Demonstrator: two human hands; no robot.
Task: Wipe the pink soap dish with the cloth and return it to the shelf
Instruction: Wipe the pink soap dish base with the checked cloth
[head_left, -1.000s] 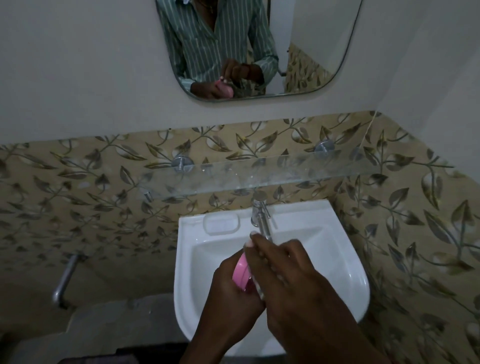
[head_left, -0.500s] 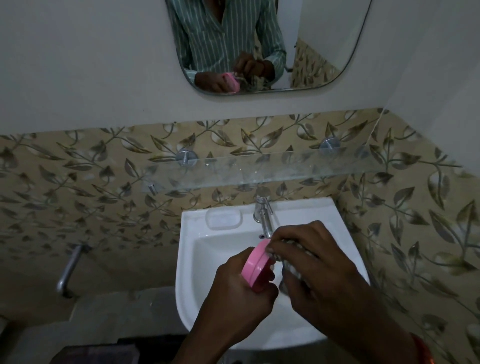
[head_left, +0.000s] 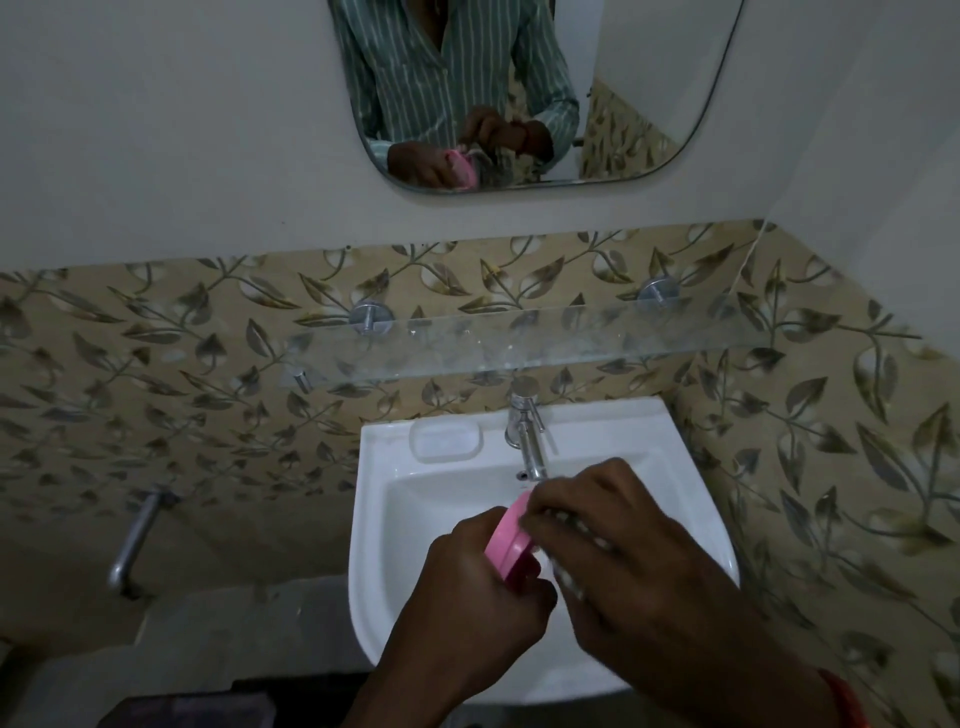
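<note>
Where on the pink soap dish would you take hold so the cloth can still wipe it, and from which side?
Grip the pink soap dish by its rim, coming from the left as the left hand does. It stands tilted on edge over the sink, so an edge hold probably leaves the face toward the right hand and its cloth free.

There were two hands, the left hand (head_left: 467, 597) and the right hand (head_left: 634, 561), one pink soap dish (head_left: 506, 535), one cloth (head_left: 571, 566), one glass shelf (head_left: 519, 343), one basin (head_left: 675, 493), one tap (head_left: 527, 436) and one mirror (head_left: 649, 78).
</note>
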